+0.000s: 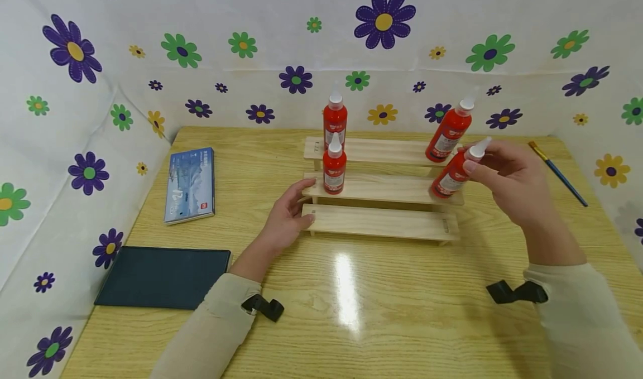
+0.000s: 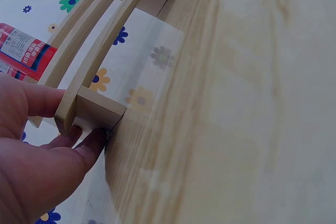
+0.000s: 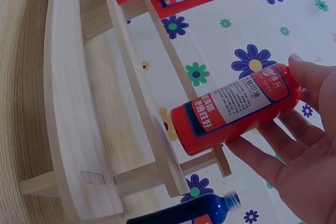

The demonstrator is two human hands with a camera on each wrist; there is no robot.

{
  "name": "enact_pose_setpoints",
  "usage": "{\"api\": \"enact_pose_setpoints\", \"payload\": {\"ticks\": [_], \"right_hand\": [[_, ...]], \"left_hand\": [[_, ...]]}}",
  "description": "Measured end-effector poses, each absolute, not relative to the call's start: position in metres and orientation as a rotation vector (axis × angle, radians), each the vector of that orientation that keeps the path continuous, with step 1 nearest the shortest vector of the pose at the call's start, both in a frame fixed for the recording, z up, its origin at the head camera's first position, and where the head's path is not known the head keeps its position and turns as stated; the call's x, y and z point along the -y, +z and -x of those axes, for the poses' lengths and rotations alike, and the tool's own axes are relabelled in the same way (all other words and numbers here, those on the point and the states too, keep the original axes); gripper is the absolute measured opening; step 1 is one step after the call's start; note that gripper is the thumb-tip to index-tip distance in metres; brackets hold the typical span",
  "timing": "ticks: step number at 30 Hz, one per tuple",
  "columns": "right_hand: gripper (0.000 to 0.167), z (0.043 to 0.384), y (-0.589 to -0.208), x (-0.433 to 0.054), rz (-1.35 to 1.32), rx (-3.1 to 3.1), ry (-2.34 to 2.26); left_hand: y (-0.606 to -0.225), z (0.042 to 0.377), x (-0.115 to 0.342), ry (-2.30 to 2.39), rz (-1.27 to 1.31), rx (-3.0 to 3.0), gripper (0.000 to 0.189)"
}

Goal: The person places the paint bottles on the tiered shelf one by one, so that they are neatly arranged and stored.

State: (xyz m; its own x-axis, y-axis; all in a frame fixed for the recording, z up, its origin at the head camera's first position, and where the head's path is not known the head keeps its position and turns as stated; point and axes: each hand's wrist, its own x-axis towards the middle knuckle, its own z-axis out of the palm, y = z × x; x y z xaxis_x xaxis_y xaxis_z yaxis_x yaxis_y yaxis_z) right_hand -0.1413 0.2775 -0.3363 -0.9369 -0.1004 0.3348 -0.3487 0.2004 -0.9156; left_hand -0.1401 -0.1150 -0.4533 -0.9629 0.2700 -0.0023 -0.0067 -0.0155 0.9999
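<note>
A three-tier wooden rack [image 1: 382, 222] stands on the table. My left hand [image 1: 286, 217] grips its left end, thumb by the lowest shelf and fingers by the middle one; the left wrist view shows them around the shelf end [image 2: 100, 108]. My right hand [image 1: 522, 181] pinches a red bottle [image 3: 236, 108] with a white nozzle near its top. That bottle tilts at the middle shelf's right end; whether its base touches is unclear. Other red bottles stand at top left [image 1: 335, 119], top right [image 1: 449, 136] and middle left [image 1: 334, 172].
A blue picture box [image 1: 190, 183] and a dark flat pad [image 1: 163, 277] lie on the left. A blue-handled paintbrush [image 1: 562, 175] lies at the right. The right wrist view shows a dark blue bottle [image 3: 205, 208] by the rack's end. Flowered cloth [image 1: 251, 10] hangs behind.
</note>
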Motion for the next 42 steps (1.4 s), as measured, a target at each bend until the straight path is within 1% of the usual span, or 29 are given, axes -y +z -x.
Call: {"api": "enact_pose_setpoints", "payload": {"ticks": [9, 19, 26, 37, 42], "right_hand": [[0.027, 0.1470, -0.3420, -0.2721, -0.481, 2.418, 1.594], [0.027, 0.1486, -0.3446, -0.2709, -0.477, 2.447, 1.534], [0.026, 0.1487, -0.3437, -0.2714, -0.479, 2.449, 1.537], [0.033, 0.1452, -0.3451, -0.2683, -0.394, 2.338, 1.669], [0.034, 0.1420, -0.3465, -0.2743, -0.365, 2.259, 1.741]], "left_hand": [[-0.4528, 0.1389, 0.1156, 2.077, -0.268, -2.065, 0.073], [-0.4545, 0.1379, 0.1155, 2.075, -0.264, -2.069, 0.072], [-0.4542, 0.1382, 0.1161, 2.084, -0.272, -2.062, 0.073], [-0.4522, 0.1393, 0.1152, 2.095, -0.265, -2.051, 0.073], [-0.4521, 0.1393, 0.1147, 2.099, -0.278, -2.048, 0.073]]}}
